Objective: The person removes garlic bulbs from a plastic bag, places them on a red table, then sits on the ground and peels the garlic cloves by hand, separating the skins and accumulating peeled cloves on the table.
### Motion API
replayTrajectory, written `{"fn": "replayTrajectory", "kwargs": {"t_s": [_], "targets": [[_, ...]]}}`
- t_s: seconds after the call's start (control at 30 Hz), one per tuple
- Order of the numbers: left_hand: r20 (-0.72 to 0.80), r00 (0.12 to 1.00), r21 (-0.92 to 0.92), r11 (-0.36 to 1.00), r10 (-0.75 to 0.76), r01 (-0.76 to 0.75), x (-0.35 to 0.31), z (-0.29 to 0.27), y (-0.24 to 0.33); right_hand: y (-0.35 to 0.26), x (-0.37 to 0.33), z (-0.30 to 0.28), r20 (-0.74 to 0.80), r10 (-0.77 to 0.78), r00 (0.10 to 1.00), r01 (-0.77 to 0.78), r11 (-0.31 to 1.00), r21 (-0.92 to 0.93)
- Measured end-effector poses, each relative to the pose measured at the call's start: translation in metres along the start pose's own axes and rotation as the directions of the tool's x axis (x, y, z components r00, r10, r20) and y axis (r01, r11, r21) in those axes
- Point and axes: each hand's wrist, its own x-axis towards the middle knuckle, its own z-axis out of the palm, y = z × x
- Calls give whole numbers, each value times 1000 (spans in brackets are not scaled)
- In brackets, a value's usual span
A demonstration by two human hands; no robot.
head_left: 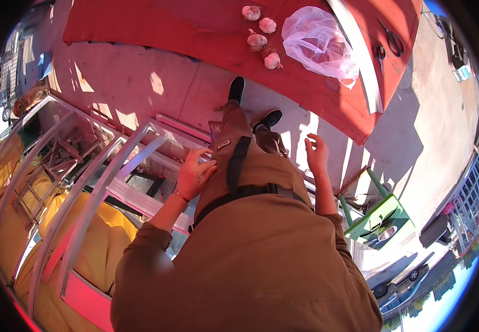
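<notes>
My left hand (194,174) hangs beside my left thigh with its fingers loosely bent and apart, close to the brown trousers (261,166). Nothing shows in it. Out past my right hip, my right hand (317,154) is raised in the air, fingers curved and parted, holding nothing. Ahead, on a red-covered table (195,27), lie several garlic bulbs (256,40) with dry roots. To their right sits a crumpled, see-through plastic bag (314,47). Farther right are dark-handled scissors (393,43) and a second, smaller pair (379,53).
A long white strip (361,61) runs along the table between bag and scissors. To my left stands a metal-framed rack (131,146) with yellow cloth (106,221). A green stool (380,221) holding a round metal item is at my right. My shoes (237,90) are on concrete.
</notes>
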Motion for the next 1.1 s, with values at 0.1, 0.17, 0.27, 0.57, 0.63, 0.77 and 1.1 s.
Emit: {"fn": "replayTrajectory", "kwargs": {"t_s": [0.1,0.17,0.27,0.57,0.63,0.77,1.1], "targets": [[100,991,152,983,87,-102,7,2,0,18,-5,-3,37,17,999,-15,997,-72],[142,990,162,987,-18,-6,16,11,-13,22,-7,-4,94,80,992,-72,994,-87],[172,964,-41,976,-203,213,20,35,-25,20,-3,2,131,45,990,-38,998,-55],[127,983,50,991,-131,125,21,14,7,-10,10,7,117,-48,992,45,999,23],[27,1000,156,988,5,-9,14,6,10,-4,10,6,107,-39,994,36,999,27],[-66,998,149,989,-11,21,-22,-16,23,10,3,-2,109,11,994,-14,1000,27],[111,738,-529,589,-665,611,-20,-171,-15,57,-10,10,123,98,988,-99,995,0]]}}
